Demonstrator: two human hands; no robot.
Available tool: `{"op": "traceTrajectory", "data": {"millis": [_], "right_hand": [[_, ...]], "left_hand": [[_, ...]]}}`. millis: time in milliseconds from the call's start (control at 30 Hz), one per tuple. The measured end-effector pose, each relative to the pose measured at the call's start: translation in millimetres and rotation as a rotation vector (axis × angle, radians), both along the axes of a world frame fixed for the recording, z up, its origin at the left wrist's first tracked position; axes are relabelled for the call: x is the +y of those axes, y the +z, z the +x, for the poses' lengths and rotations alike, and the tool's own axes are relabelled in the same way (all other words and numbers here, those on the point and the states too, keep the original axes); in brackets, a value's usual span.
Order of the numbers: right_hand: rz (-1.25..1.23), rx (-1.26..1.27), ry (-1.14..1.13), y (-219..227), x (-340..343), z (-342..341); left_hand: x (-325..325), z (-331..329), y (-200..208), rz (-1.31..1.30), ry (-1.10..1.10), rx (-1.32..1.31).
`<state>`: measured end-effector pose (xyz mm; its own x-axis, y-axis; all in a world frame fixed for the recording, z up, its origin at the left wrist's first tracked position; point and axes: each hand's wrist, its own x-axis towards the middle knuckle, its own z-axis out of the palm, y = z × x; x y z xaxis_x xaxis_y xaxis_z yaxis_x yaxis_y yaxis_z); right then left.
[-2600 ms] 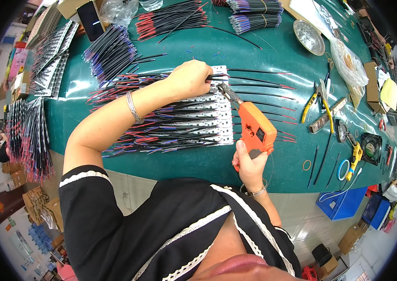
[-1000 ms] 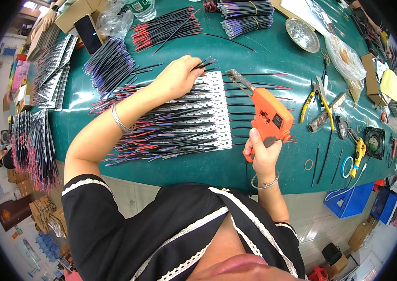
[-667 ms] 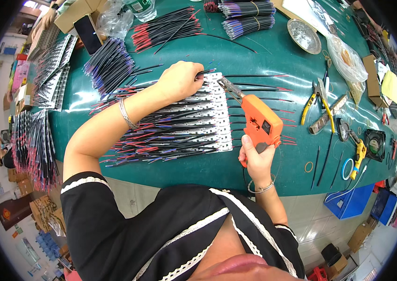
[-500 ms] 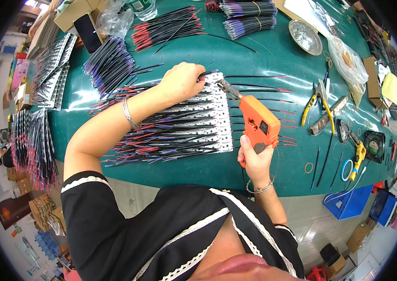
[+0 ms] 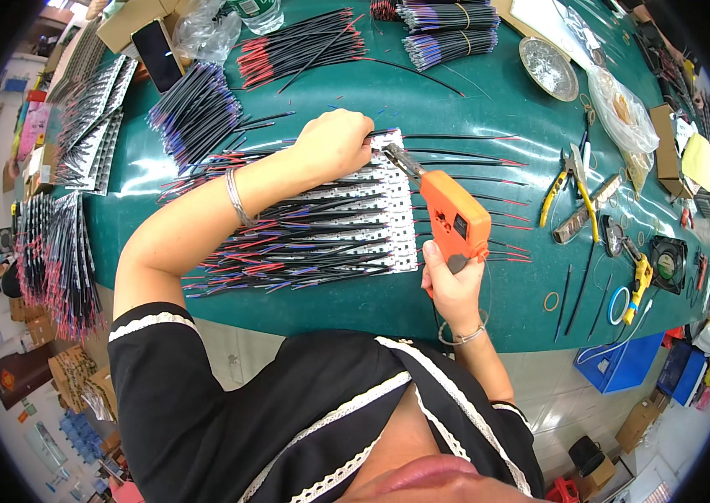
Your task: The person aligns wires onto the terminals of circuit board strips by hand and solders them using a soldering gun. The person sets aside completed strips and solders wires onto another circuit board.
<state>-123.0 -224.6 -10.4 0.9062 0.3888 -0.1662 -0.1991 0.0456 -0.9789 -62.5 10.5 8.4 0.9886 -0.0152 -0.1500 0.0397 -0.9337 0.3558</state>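
Observation:
My left hand (image 5: 334, 144) is closed in a pinch at the far end of a white circuit board panel (image 5: 401, 218), on a thin black wire whose short end shows beside the fingertips. Most of that wire is hidden by the hand. In my right hand (image 5: 453, 289) is an orange soldering gun (image 5: 455, 216), gripped by its handle. Its metal tip points up and left, meeting the panel close to my left fingertips. Rows of black wires (image 5: 304, 243) with red and blue ends lie across the panel's left part, and several more stick out to its right.
Bundles of black wires (image 5: 196, 113) lie beyond my left arm, near a phone (image 5: 156, 57). More wired panels (image 5: 57, 260) hang at the table's left edge. On the right are yellow-handled pliers (image 5: 552, 198), a metal dish (image 5: 548, 67), a plastic bag (image 5: 623, 109) and a small fan (image 5: 669, 263).
The soldering gun has shifted slightly left, its tip now nearer my left fingertips. My left hand has moved a little to the right.

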Motion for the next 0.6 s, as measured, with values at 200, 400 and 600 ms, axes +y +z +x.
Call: {"op": "traceTrajectory", "data": {"millis": [200,400,600], "right_hand": [[0.004,0.023,0.012,-2.3,1.9,-0.6],[-0.06,-0.079,-0.011,-6.7,5.4,-2.6],[-0.169,-0.058,0.009,1.0,7.2,-5.7]], "left_hand": [[-0.2,0.6,0.8,0.008,-0.003,-0.007],[-0.8,2.1,0.0,0.012,-0.012,-0.001],[1.1,4.9,-5.6,0.017,-0.023,0.0]]}}
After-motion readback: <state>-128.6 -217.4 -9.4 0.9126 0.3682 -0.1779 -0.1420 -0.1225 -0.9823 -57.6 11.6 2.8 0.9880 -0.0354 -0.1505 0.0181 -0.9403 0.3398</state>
